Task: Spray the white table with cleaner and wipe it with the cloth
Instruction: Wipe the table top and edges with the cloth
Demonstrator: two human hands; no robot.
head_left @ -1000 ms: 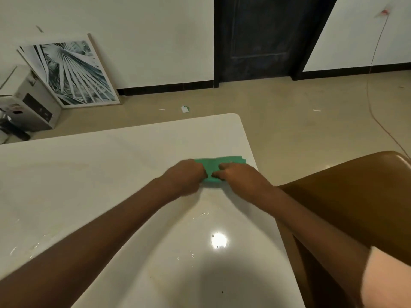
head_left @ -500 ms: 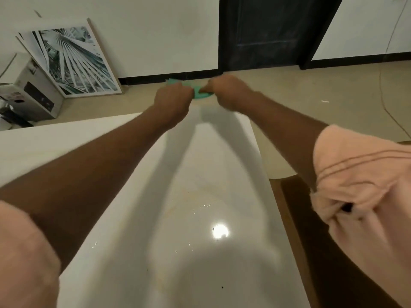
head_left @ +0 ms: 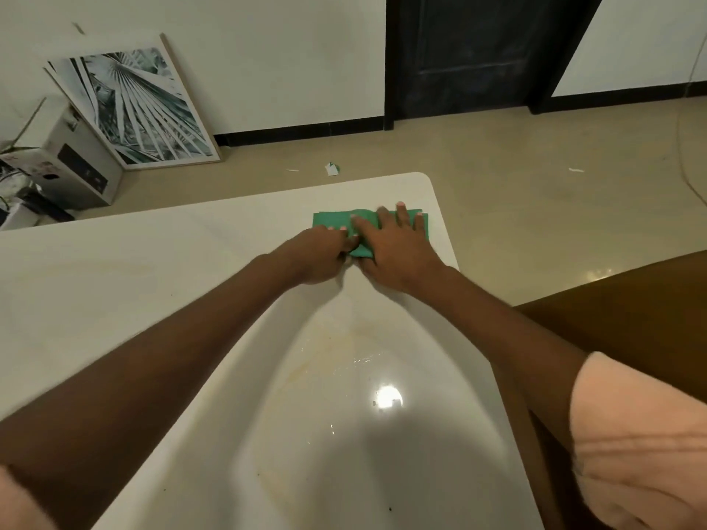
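Observation:
A folded green cloth [head_left: 332, 220] lies flat on the white table [head_left: 153, 285] near its far right corner. My right hand [head_left: 398, 250] presses on the cloth with fingers spread flat. My left hand [head_left: 319, 254] is beside it, its curled fingers gripping the cloth's near left edge. The tabletop shows wet streaks and a yellowish smear [head_left: 344, 357] closer to me. No spray bottle is in view.
A brown chair [head_left: 619, 330] stands against the table's right side. On the floor beyond the table are a framed palm-leaf picture [head_left: 134, 109] leaning on the wall, a cardboard box [head_left: 72, 162], paper scraps [head_left: 332, 168] and a dark door [head_left: 478, 51].
Half a second ago both hands held the cloth up in the air beyond the table's far edge. Now the cloth is down flat on the table and my right hand has spread over it.

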